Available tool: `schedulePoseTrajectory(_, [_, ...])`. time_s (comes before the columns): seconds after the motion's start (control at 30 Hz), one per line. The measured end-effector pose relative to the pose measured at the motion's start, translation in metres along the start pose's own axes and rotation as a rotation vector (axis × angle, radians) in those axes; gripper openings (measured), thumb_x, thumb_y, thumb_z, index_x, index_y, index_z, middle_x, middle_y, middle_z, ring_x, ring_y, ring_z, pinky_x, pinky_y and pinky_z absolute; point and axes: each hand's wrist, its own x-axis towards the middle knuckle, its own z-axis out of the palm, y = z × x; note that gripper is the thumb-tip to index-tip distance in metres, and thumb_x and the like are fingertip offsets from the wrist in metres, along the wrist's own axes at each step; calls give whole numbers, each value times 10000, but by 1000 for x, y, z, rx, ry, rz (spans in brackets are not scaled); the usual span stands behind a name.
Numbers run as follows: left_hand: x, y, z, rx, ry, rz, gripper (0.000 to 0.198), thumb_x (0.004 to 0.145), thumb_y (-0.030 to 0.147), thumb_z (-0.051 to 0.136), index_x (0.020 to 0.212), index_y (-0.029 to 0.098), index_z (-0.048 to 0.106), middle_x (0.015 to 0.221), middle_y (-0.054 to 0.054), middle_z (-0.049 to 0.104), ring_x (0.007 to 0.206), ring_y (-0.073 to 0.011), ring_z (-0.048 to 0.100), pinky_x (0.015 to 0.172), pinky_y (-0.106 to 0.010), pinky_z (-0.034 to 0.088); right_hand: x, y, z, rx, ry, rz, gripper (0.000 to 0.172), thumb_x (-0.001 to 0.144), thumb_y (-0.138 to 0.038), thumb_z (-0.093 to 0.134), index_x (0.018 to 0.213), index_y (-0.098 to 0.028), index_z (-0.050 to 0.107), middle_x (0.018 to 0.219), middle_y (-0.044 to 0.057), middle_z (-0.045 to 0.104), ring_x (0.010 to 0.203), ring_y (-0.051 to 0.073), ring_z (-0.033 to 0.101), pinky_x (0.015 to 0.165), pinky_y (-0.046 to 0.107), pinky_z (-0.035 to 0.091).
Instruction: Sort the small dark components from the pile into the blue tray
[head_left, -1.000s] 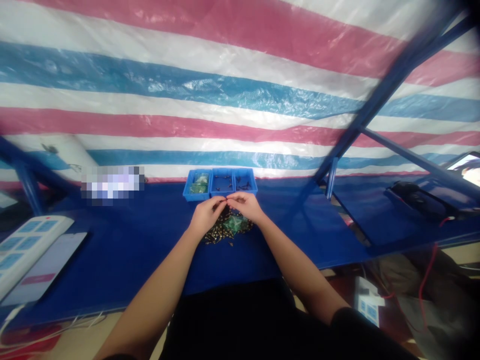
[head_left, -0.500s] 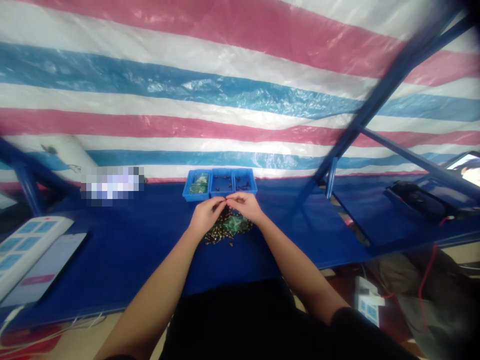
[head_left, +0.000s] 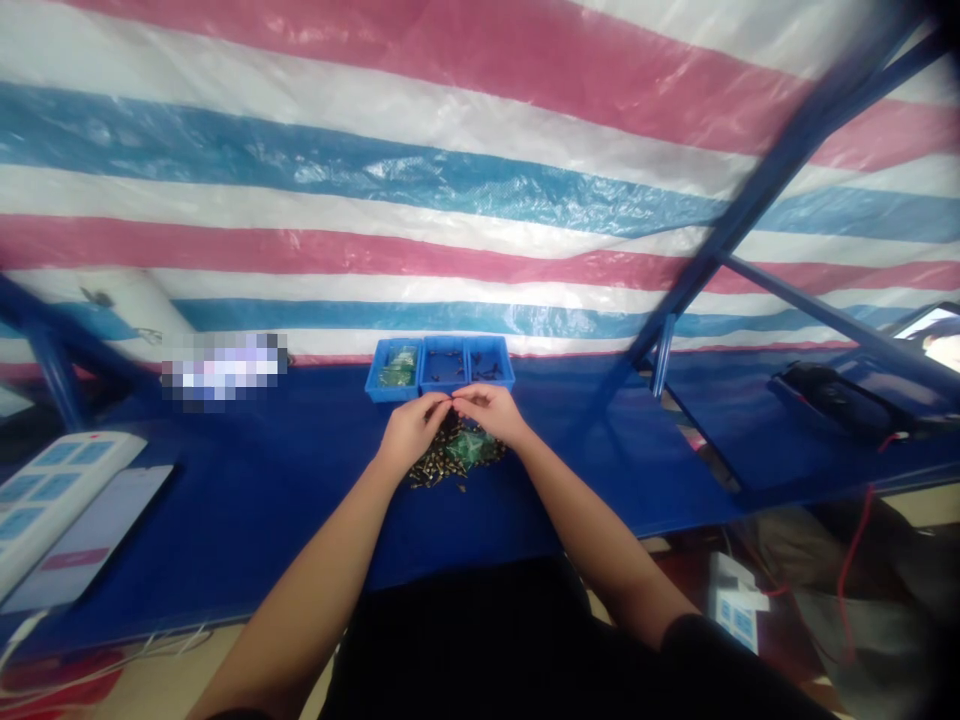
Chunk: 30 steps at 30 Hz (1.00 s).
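Observation:
My left hand [head_left: 410,430] and my right hand [head_left: 489,411] meet fingertip to fingertip above a blue table [head_left: 262,500]. Both are pinched closed on a tiny part that is too small to name. Just beneath them lies a heap of small brass-coloured parts [head_left: 433,466] mixed with green pieces [head_left: 469,447]. Right behind the hands stands a row of three small blue bins [head_left: 440,366]; the left one holds green pieces, the other two hold dark bits.
A white power strip [head_left: 45,495] and a phone [head_left: 94,535] lie at the table's left edge. A striped red, white and blue tarp [head_left: 450,180] hangs behind. Blue metal struts [head_left: 750,200] cross the right side, over a dark device [head_left: 840,400].

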Motion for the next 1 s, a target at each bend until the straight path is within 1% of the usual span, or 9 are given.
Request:
schedulePoseTrajectory(0.17, [0,-2,2,-7,28,9,271,906,410,534,1032,215,673,770,0,694,673,-129,630,673,-230,487,1,2,-1,-4,-3,-5,363,706,-415,737,947,-144,723,760,48,714,670,146,644,688,295,544])
schedulePoseTrajectory(0.33, [0,-2,1,-7,14,9,253,915,393,522,1003,218,682,866,-17,723,726,-139,657,707,-233,491,1,2,0,12,-9,0,373,694,-421,745,940,-141,720,772,52,720,670,147,647,689,300,543])
schedulePoseTrajectory(0.53, [0,1,0,7,-3,16,259,928,397,500,973,222,686,909,-18,727,736,-143,659,711,-238,486,-1,-4,1,19,-1,4,376,682,-417,755,945,-151,720,794,53,725,692,154,657,719,311,550])
schedulePoseTrajectory(0.73, [0,0,1,-7,39,1,292,906,427,532,1057,218,668,784,-4,697,677,-131,632,680,-233,491,0,-3,0,27,7,-8,367,686,-417,753,932,-147,718,757,48,715,664,144,644,696,308,548])
schedulePoseTrajectory(0.8, [0,-1,1,-1,42,16,285,908,423,528,1043,219,675,767,-3,692,669,-129,626,677,-233,490,0,-1,0,23,5,-6,373,687,-425,751,933,-147,717,758,46,713,665,143,642,690,303,547])
schedulePoseTrajectory(0.87, [1,-1,1,3,32,27,275,914,415,518,1016,220,682,787,-7,702,680,-131,632,685,-233,491,0,0,0,25,4,-1,379,682,-431,752,929,-147,716,755,44,711,666,142,641,683,300,545])
schedulePoseTrajectory(1.0, [1,0,0,7,12,24,272,923,408,502,998,222,687,893,-21,729,722,-142,656,709,-235,496,0,1,0,33,-6,1,377,680,-427,755,933,-150,718,760,43,712,671,143,641,692,299,544])
